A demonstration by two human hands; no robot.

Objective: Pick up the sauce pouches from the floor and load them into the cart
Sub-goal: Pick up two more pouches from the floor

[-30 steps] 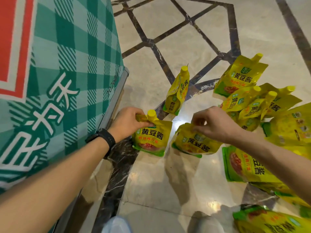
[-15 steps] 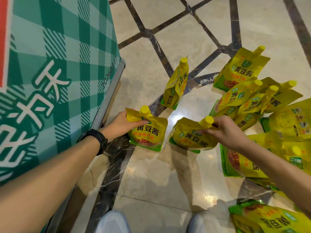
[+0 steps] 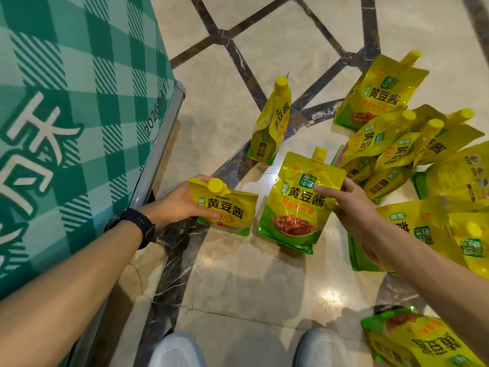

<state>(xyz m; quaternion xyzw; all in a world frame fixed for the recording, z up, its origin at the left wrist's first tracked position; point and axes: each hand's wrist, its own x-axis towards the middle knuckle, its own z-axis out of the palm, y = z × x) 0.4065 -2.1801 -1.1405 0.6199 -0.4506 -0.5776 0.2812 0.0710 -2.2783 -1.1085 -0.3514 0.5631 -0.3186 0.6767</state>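
— What are the hands holding?
— The left hand point(image 3: 180, 205) grips one sauce pouch point(image 3: 232, 213) by its capped top. The right hand point(image 3: 352, 205) pinches a second pouch point(image 3: 293, 207) at its right edge, upright, label facing the camera.
— And the others?
— A standing pouch point(image 3: 270, 128) is at 12 o'clock from those two. A heap of pouches point(image 3: 397, 144) covers the floor point(image 3: 238, 274) from 1 to 4 o'clock. The green-checked cart point(image 3: 79, 102) stands at 9 o'clock.
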